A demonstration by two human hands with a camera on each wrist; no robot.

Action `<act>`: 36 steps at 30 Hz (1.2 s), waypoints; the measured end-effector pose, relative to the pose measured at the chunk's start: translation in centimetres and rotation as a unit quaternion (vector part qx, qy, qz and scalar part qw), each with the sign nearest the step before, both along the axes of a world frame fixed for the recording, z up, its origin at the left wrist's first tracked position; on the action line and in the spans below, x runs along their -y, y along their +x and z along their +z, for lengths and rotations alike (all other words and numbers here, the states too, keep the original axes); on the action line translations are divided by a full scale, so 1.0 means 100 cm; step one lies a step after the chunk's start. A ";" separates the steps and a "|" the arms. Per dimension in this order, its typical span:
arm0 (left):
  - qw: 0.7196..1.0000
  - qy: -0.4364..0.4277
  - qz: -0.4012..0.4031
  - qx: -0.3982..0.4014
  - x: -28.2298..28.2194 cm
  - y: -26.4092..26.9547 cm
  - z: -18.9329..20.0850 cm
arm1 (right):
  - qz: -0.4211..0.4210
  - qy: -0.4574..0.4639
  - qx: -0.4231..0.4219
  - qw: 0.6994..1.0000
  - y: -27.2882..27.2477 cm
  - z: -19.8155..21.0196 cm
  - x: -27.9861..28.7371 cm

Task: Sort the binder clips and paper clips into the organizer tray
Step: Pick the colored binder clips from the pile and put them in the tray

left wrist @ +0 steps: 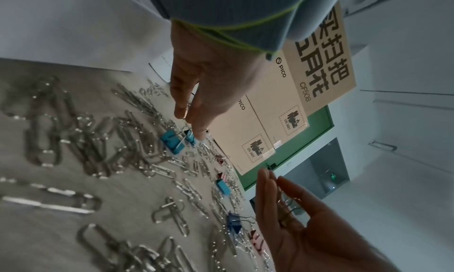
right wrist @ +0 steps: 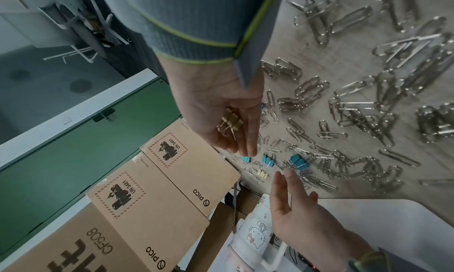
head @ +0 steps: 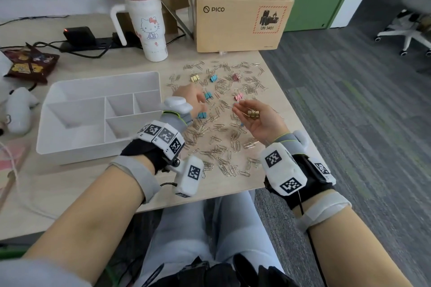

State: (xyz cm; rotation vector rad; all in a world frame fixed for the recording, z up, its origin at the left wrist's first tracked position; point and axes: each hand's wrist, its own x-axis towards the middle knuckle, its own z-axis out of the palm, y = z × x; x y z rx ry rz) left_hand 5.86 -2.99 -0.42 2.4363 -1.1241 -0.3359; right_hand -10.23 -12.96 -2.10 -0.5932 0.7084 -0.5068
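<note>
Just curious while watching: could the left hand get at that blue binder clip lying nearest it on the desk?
Probably yes. The left hand is open above the blue binder clip, with only loose paper clips around it.

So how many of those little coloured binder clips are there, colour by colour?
blue binder clips: 4 (one half hidden beside the right hand)
yellow binder clip: 1
pink binder clip: 1
dark red binder clip: 1
gold binder clip: 1, lying in the right hand's palm
Total: 8 in view
</note>
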 end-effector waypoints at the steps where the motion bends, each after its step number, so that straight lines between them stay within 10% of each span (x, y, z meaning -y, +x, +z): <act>1: 1.000 -0.002 -0.002 0.006 0.000 0.000 -0.002 | 0.002 -0.001 0.001 1.000 0.000 0.000 0.000; 25: 0.958 -0.184 -0.165 -0.148 0.020 -0.034 0.018 | 0.080 0.049 0.023 0.995 0.008 0.003 -0.012; 36: 0.957 -0.239 -0.138 -0.092 0.034 -0.046 0.009 | -0.045 0.090 0.004 0.995 -0.027 0.008 0.015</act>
